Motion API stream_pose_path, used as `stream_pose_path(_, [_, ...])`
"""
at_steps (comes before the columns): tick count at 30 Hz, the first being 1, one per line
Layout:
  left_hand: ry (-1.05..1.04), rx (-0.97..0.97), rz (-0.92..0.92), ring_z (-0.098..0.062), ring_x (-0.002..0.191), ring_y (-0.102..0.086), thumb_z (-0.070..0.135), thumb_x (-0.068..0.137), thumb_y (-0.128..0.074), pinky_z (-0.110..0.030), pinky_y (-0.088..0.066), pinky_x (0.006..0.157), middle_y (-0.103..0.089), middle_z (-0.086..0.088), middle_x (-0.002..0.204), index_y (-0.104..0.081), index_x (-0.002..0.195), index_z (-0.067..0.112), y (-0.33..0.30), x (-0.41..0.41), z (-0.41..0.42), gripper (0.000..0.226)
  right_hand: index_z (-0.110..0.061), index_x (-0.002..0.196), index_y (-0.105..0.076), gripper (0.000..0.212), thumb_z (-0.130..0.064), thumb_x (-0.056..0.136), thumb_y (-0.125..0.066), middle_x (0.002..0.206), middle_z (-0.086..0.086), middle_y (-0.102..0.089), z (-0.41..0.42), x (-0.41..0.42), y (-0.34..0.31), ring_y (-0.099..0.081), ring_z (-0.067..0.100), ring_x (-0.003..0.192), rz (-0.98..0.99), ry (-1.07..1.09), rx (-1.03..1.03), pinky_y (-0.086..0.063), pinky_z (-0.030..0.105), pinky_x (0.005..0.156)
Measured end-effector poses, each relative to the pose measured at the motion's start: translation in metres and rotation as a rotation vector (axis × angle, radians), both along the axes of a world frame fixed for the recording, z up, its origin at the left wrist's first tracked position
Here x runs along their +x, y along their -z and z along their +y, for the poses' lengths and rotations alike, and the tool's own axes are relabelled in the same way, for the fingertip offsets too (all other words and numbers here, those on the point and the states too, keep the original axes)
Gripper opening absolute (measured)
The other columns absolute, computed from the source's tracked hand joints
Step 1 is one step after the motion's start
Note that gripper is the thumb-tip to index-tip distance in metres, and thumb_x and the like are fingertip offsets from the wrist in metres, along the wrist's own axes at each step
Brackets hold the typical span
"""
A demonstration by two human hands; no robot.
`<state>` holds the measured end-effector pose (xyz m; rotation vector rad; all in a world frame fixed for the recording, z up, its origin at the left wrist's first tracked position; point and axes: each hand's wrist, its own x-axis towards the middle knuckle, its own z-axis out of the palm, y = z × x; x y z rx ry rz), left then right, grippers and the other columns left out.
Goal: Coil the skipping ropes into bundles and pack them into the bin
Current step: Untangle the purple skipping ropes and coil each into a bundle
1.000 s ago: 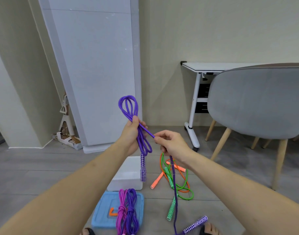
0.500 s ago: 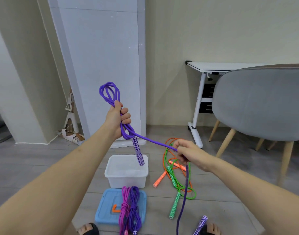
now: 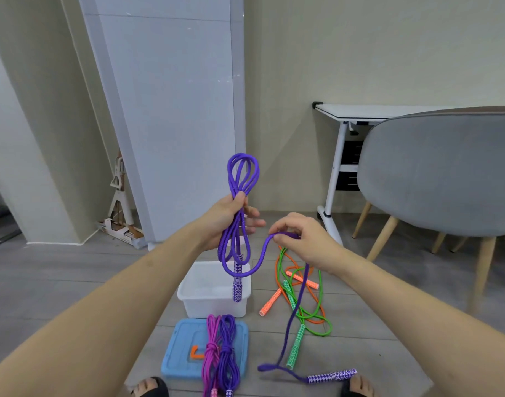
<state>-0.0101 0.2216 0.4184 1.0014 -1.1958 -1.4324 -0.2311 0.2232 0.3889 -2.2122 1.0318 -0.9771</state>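
My left hand [image 3: 229, 217] grips a folded bundle of purple skipping rope [image 3: 241, 179]; loops stick up above the fist and one patterned handle [image 3: 237, 283] hangs down over the white bin [image 3: 214, 306]. My right hand [image 3: 301, 239] pinches the free length of the same rope just right of the bundle. From there the rope drops to the floor, where its second handle [image 3: 333, 377] lies. A magenta bundle [image 3: 212, 348] and a purple bundle [image 3: 227, 349] lie coiled on the blue lid [image 3: 182, 351]. Loose orange rope [image 3: 274, 303] and green rope [image 3: 314, 322] lie tangled right of the bin.
A grey chair [image 3: 440, 173] on wooden legs stands at the right, with a white folding table [image 3: 357, 113] behind it. A tall white panel [image 3: 171, 110] leans on the wall behind the bin. My feet [image 3: 151, 388] are at the bottom edge.
My left hand with the bundle swung back rightward toward the centre. My right hand rose from low right and brought the free rope up beside the bundle, leaving a slack loop between them.
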Motion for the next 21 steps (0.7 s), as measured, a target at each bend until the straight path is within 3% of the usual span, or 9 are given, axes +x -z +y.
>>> stream_pose_path(2, [0.05,0.006,-0.043,-0.037,0.092,-0.073,0.035,0.109,-0.038,-0.044,-0.059,0.081,-0.069,-0.014,0.095,-0.044,0.099,0.012,0.002,-0.002,0.002,0.025,-0.022,0.097,-0.077,0.012,-0.014,0.088,-0.075,0.086,-0.01,-0.062,0.005,0.006,-0.005,-0.054,0.001,0.072,0.006,0.002,-0.056,-0.038,0.012,0.069])
stream_pose_path(6, [0.157,0.013,-0.132,-0.037,0.081,-0.071,0.035,0.109,-0.037,-0.046,-0.059,0.082,-0.071,-0.019,0.094,-0.042,0.104,0.011,0.007,-0.009,0.007,0.024,-0.023,0.087,-0.067,0.016,-0.019,0.081,-0.081,0.07,-0.029,-0.06,0.007,0.013,-0.008,-0.045,0.005,0.058,-0.01,0.071,-0.089,-0.037,0.017,0.057])
stream_pose_path(9, [0.237,-0.004,-0.216,-0.038,0.089,-0.071,0.037,0.109,-0.037,-0.045,-0.059,0.083,-0.068,-0.024,0.099,-0.046,0.119,0.003,0.015,-0.015,0.01,0.036,-0.027,0.084,-0.058,0.024,-0.029,0.076,-0.081,0.073,-0.027,-0.061,0.007,0.016,-0.008,-0.046,0.009,0.056,0.048,0.143,-0.138,-0.045,0.035,0.059])
stream_pose_path(12, [0.283,-0.002,-0.246,-0.03,0.077,-0.071,0.037,0.108,-0.037,-0.044,-0.06,0.083,-0.064,-0.018,0.092,-0.046,0.127,0.005,0.02,-0.021,0.011,0.039,-0.029,0.083,-0.055,0.025,-0.034,0.076,-0.078,0.074,-0.03,-0.059,0.007,0.017,-0.009,-0.05,0.01,0.059,0.112,0.19,-0.172,-0.044,0.032,0.059])
stream_pose_path(14, [0.301,0.009,-0.272,-0.025,0.066,-0.065,0.039,0.108,-0.039,-0.043,-0.059,0.079,-0.058,-0.011,0.083,-0.048,0.121,0.01,0.023,-0.023,0.012,0.034,-0.031,0.083,-0.055,0.025,-0.036,0.076,-0.078,0.077,-0.028,-0.062,0.007,0.016,-0.009,-0.052,0.004,0.062,0.15,0.196,-0.179,-0.042,0.03,0.061])
stream_pose_path(16, [0.302,0.025,-0.308,-0.016,0.055,-0.049,0.043,0.106,-0.042,-0.036,-0.056,0.064,-0.051,-0.004,0.074,-0.048,0.109,0.014,0.025,-0.023,0.012,0.03,-0.032,0.085,-0.055,0.027,-0.041,0.077,-0.079,0.082,-0.022,-0.065,0.007,0.015,-0.01,-0.05,-0.002,0.065,0.2,0.199,-0.208,-0.041,0.028,0.062])
stream_pose_path(18, [0.303,0.029,-0.351,-0.01,0.051,-0.03,0.046,0.106,-0.042,-0.025,-0.042,0.051,-0.041,0.001,0.069,-0.043,0.1,0.017,0.026,-0.023,0.013,0.03,-0.031,0.087,-0.055,0.028,-0.045,0.079,-0.078,0.086,-0.018,-0.066,0.003,0.011,-0.01,-0.051,-0.002,0.067,0.267,0.205,-0.25,-0.043,0.03,0.064])
stream_pose_path(21, [0.31,-0.029,-0.523,-0.01,0.052,-0.021,0.044,0.107,-0.04,-0.022,-0.027,0.046,-0.03,0.004,0.066,-0.043,0.1,0.017,0.025,-0.021,0.013,0.028,-0.032,0.09,-0.054,0.027,-0.049,0.084,-0.074,0.087,-0.016,-0.066,-0.002,0.0,-0.009,-0.058,0.006,0.079,0.364,0.169,-0.286,-0.052,0.038,0.072])
